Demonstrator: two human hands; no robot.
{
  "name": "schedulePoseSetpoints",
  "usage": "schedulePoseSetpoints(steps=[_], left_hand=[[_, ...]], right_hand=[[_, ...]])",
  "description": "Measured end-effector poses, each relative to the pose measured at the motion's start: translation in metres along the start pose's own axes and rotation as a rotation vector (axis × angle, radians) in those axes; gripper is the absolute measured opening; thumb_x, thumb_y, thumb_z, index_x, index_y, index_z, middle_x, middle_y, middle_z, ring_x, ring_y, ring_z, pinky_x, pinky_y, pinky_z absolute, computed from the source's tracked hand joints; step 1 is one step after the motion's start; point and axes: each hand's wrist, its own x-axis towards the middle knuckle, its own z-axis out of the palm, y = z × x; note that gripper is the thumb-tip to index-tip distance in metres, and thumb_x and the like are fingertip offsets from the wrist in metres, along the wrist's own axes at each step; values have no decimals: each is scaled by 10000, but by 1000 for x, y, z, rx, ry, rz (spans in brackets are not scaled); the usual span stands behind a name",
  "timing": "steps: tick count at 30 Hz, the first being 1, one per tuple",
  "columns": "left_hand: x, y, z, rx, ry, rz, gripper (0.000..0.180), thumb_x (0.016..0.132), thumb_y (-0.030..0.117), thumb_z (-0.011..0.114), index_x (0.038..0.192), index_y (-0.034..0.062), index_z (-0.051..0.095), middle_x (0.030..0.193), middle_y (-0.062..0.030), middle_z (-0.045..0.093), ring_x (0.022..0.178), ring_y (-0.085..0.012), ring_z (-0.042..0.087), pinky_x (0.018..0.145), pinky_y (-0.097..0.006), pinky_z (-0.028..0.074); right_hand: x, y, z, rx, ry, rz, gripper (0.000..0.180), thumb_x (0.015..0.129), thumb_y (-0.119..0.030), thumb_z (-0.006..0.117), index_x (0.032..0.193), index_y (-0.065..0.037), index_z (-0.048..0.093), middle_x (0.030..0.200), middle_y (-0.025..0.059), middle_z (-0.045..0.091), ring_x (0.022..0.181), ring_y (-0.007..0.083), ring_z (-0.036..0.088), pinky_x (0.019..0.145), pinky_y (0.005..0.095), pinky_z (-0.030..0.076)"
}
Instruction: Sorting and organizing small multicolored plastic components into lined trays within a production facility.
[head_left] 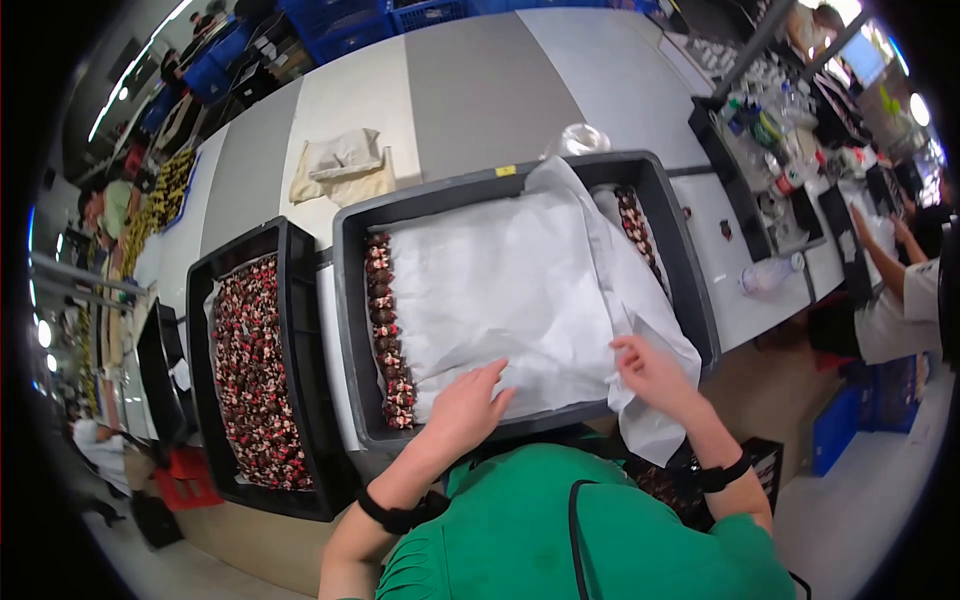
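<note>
A thin white sheet (490,290) lies wrinkled across the large grey tray (352,330) in front of me. Rows of small brown, red and cream pieces show beside it, one along the left wall (388,340) and another at the far right (635,225). My right hand (655,375) pinches the sheet near the tray's front right, where a loose flap hangs over the rim toward me. With fingers stretched out, my left hand (465,405) rests on or just above the sheet near the front rim. What lies under the sheet is hidden.
Left of the tray stands a black crate (300,380) full of similar small pieces. A folded cream cloth (345,165) and a clear plastic item (580,140) lie beyond. Bottles fill a dark bin (740,170) at right; another bottle (770,273) lies nearby. People work on both sides.
</note>
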Motion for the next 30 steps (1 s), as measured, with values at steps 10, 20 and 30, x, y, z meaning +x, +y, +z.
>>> schedulePoseSetpoints(steps=[10,20,30], left_hand=[[109,59,53,-22,-180,-57,333,901,263,587,1168,69,545,1003,-156,645,951,-331,625,790,-435,506],[147,70,109,209,-165,-95,602,764,253,700,1271,95,416,1101,-172,572,978,-350,623,768,-480,516],[117,47,50,-364,-29,-67,277,767,-4,610,1037,53,591,639,-7,435,579,-110,434,552,-282,392]], right_hand=[[0,44,-99,1105,650,-107,268,940,-43,486,1205,-17,515,1095,74,578,993,140,578,873,267,480],[-4,69,-121,1094,927,-30,301,941,-63,498,1241,-35,503,1099,95,587,986,187,604,863,301,511],[9,109,-137,1175,805,-43,242,946,-73,519,1187,-54,537,1024,61,579,937,168,602,857,303,516]])
